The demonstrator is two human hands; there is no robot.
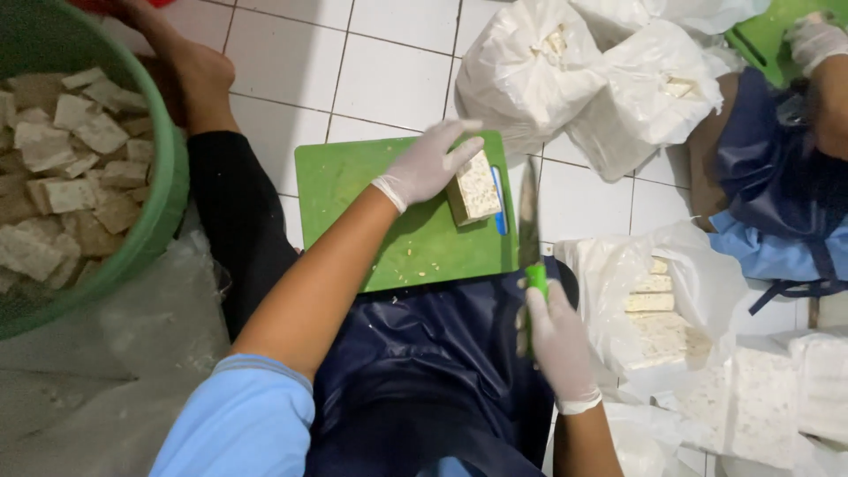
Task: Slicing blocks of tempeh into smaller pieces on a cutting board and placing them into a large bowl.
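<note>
the gloved left hand (428,163) rests on a pale block (477,188) on the green board (353,190). the gloved right hand (558,343) grips a green-handled knife (529,221), blade just beside the block. a green basin (168,190) of cut pieces stands left; white bags (583,88) lie on the tiled floor (389,71).

Soft, even light falls from above me, bright enough on the white glazed floor tiles (389,71), which give back only a faint sheen. The crumpled white plastic bags (530,75) look washed out, nearly blown. My dark navy apron (424,371) swallows detail in shadow. My gloved right hand (558,346) is slightly smeared, and the frame's edges go soft and bend a little.
</note>
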